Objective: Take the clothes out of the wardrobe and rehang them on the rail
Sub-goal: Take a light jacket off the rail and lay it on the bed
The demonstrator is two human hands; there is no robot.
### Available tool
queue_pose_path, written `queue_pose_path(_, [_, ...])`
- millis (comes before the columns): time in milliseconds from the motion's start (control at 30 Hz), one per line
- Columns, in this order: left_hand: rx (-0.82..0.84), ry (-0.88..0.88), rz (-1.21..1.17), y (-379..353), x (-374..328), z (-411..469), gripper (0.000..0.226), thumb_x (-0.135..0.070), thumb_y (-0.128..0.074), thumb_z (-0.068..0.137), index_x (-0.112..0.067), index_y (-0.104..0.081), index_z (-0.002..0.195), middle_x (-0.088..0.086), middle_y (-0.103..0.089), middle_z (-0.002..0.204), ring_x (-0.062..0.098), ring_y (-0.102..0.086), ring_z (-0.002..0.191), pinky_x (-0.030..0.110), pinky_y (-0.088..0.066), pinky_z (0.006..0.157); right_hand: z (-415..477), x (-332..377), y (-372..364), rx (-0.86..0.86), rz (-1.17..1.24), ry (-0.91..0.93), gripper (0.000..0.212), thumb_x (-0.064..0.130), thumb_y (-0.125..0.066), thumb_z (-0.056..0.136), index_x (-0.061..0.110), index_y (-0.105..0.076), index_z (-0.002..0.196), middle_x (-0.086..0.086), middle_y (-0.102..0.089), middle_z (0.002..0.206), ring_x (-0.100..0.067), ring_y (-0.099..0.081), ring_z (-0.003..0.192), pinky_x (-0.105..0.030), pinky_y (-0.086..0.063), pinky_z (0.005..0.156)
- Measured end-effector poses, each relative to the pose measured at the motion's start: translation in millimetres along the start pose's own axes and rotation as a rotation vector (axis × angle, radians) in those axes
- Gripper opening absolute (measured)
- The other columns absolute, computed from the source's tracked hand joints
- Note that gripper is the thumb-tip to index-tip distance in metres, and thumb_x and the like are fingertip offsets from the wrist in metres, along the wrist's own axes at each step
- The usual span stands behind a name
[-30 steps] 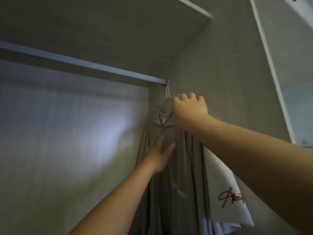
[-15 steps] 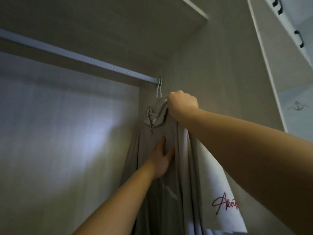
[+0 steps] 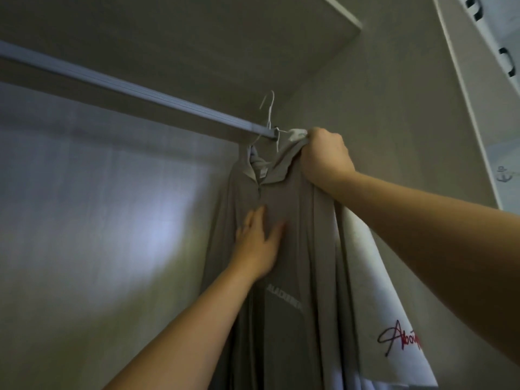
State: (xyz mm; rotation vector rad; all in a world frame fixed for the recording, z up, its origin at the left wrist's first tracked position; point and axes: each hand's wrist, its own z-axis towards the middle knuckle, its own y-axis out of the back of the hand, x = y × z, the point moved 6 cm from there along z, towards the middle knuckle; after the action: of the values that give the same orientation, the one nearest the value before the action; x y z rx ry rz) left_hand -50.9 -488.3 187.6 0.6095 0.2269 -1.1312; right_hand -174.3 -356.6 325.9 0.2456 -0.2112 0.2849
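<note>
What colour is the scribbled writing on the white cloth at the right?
The writing is red with blackish strokes; the head view shows it best.

Under the rail (image 3: pixel 140 91) hangs the shirt (image 3: pixel 284 209), second garment (image 3: pixel 374 291) apparently behind it.

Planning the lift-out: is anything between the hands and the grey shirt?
Nothing visible: right hand grips the grey shirt at its shoulder; left hand lies flat on its chest. A white shirt hangs behind.
</note>
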Motion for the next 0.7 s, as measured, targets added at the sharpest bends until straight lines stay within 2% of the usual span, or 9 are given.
queue_pose_path(100, [-0.206,-0.057,0.007,22,-13,-3,0.063,-0.046,-0.045,0.101,-0.025,-0.024,0.157,0.004,-0.015,0.166,0.028,-0.011,0.152,0.04,-0.013,0.121,-20,-16,16,-0.047,0.038,0.042,0.018,0.013,-0.037,0.089,0.007,-0.054,0.092,-0.02,-0.061,0.101,-0.041,-0.055,0.091,-0.034,-0.036,0.069])
queue_pose_path(200, [-0.346,-0.12,0.026,39,-30,-9,0.058,-0.039,-0.047,0.102,-0.02,-0.031,0.155,0.008,-0.019,0.164,0.03,-0.015,0.15,0.04,-0.015,0.12,-58,-29,44,-0.087,0.003,0.118,0.017,0.012,-0.04,0.092,0.008,-0.056,0.092,-0.017,-0.064,0.097,-0.041,-0.053,0.092,-0.033,-0.028,0.065])
queue_pose_path(300, [-0.39,-0.188,0.062,43,-49,-17,0.057,-0.04,-0.042,0.102,-0.015,-0.034,0.153,0.012,-0.024,0.162,0.031,-0.018,0.149,0.042,-0.017,0.12,-101,-39,78,-0.104,-0.032,0.195,0.015,0.012,-0.045,0.094,0.007,-0.059,0.097,-0.017,-0.067,0.094,-0.042,-0.053,0.091,-0.035,-0.026,0.063])
queue_pose_path(433, [-0.382,-0.296,0.082,28,-86,-35,0.06,-0.041,-0.033,0.098,-0.012,-0.041,0.149,0.014,-0.037,0.156,0.034,-0.029,0.145,0.047,-0.026,0.118,-151,-56,139,-0.127,-0.067,0.241,0.011,0.009,-0.052,0.093,0.01,-0.062,0.098,-0.014,-0.067,0.082,-0.037,-0.055,0.081,-0.031,-0.02,0.06])
queue_pose_path(533, [-0.416,-0.424,0.067,8,-128,-58,0.052,-0.032,-0.037,0.097,-0.006,-0.051,0.14,0.018,-0.05,0.145,0.037,-0.042,0.135,0.048,-0.032,0.113,-176,-74,190,-0.138,-0.101,0.235,0.015,0.006,-0.054,0.092,0.012,-0.064,0.102,-0.008,-0.066,0.077,-0.03,-0.057,0.075,-0.029,-0.024,0.058])
queue_pose_path(667, [-0.476,-0.516,0.007,-16,-188,-91,0.043,-0.022,-0.044,0.097,-0.005,-0.054,0.135,0.014,-0.058,0.135,0.031,-0.044,0.128,0.048,-0.036,0.11,-206,-102,270,-0.155,-0.184,0.262,0.018,0.005,-0.055,0.089,0.011,-0.064,0.104,0.009,-0.054,0.065,-0.018,-0.054,0.066,-0.019,-0.03,0.057])
queue_pose_path(700, [-0.472,-0.527,-0.003,-24,-204,-98,0.042,-0.022,-0.043,0.097,-0.006,-0.055,0.135,0.014,-0.059,0.132,0.032,-0.046,0.125,0.048,-0.037,0.108,-214,-110,292,-0.15,-0.219,0.261,0.019,0.006,-0.054,0.088,0.01,-0.063,0.104,0.008,-0.054,0.066,-0.019,-0.056,0.065,-0.021,-0.033,0.058])
